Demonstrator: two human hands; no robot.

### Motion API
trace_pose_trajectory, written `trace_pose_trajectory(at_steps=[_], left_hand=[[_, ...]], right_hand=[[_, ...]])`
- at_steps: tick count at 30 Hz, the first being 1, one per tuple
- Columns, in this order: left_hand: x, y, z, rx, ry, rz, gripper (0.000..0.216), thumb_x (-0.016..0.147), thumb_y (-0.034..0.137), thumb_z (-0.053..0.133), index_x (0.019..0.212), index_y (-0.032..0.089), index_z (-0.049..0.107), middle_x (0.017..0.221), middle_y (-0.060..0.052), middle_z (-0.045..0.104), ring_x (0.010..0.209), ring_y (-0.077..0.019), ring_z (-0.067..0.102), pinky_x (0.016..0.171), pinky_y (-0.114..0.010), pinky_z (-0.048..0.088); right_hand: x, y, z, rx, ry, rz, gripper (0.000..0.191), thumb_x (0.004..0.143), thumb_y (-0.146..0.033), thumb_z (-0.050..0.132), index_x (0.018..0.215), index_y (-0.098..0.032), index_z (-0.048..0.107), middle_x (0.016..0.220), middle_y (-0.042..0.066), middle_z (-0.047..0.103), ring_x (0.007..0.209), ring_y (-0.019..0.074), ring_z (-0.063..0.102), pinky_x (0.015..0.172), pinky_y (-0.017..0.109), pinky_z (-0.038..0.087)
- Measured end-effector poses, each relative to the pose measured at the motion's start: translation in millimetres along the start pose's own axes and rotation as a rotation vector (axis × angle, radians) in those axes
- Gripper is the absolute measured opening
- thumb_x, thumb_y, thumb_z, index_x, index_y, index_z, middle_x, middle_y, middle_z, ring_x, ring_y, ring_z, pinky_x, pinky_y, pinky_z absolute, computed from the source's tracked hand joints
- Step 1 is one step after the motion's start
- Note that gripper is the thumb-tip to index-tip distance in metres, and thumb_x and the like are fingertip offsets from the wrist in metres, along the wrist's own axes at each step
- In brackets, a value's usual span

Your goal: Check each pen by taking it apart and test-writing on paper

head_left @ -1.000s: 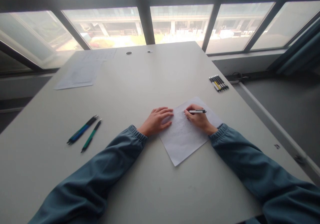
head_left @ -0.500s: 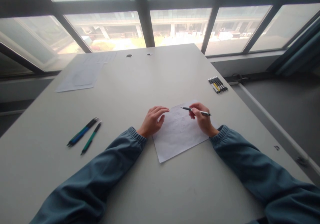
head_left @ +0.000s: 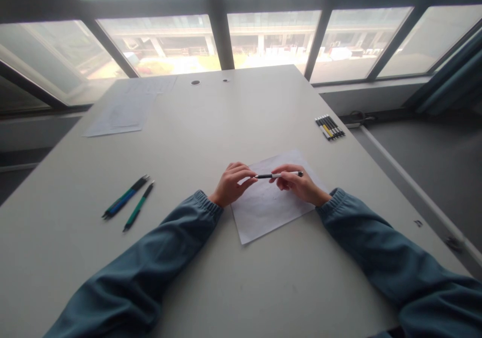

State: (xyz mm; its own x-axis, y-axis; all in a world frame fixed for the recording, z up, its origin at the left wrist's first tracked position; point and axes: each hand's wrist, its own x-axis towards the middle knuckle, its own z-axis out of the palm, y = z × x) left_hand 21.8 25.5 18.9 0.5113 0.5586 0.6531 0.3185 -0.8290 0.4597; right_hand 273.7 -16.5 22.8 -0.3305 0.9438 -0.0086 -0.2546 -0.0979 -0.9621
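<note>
A white pen with a dark tip end (head_left: 278, 175) is held level above a white sheet of paper (head_left: 271, 207) in the middle of the grey table (head_left: 233, 283). My right hand (head_left: 297, 185) grips the pen's right half with curled fingers. My left hand (head_left: 233, 183) pinches the pen's dark left end between thumb and fingers. Both hands hover over the sheet's upper edge. Faint pencil-like marks show on the paper.
Two pens, one blue and one green (head_left: 130, 202), lie at the left. A row of several pens (head_left: 330, 126) sits near the table's right edge. A printed sheet (head_left: 120, 112) lies at the far left corner. Windows run behind the table.
My right hand lifted the pen off the paper and turned it level. My left hand left the sheet and closed on the pen's tip end. The sheet rotated slightly.
</note>
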Motion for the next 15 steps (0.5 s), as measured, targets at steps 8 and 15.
trace_pose_trajectory(at_steps=[8, 15], left_hand=[[0.4, 0.1, 0.8, 0.024, 0.155, -0.174, 0.016, 0.093, 0.034, 0.066, 0.086, 0.020, 0.070, 0.081, -0.004, 0.072, 0.079, -0.0176, 0.063, 0.079, -0.036, 0.053], [0.3, -1.6, 1.0, 0.001, 0.100, -0.214, 0.019, 0.093, 0.037, 0.065, 0.088, 0.020, 0.070, 0.085, -0.006, 0.073, 0.081, -0.0189, 0.065, 0.079, -0.037, 0.055]], right_hand=[[8.7, 2.4, -11.4, 0.257, 0.184, 0.046, 0.048, 0.089, -0.063, 0.055, 0.101, -0.019, 0.071, 0.069, 0.003, 0.060, 0.056, 0.0132, 0.049, 0.050, 0.027, 0.039], [9.4, 5.0, -13.9, 0.168, 0.223, 0.024, 0.046, 0.084, -0.062, 0.065, 0.097, -0.019, 0.070, 0.069, 0.002, 0.060, 0.059, 0.0135, 0.052, 0.052, 0.027, 0.041]])
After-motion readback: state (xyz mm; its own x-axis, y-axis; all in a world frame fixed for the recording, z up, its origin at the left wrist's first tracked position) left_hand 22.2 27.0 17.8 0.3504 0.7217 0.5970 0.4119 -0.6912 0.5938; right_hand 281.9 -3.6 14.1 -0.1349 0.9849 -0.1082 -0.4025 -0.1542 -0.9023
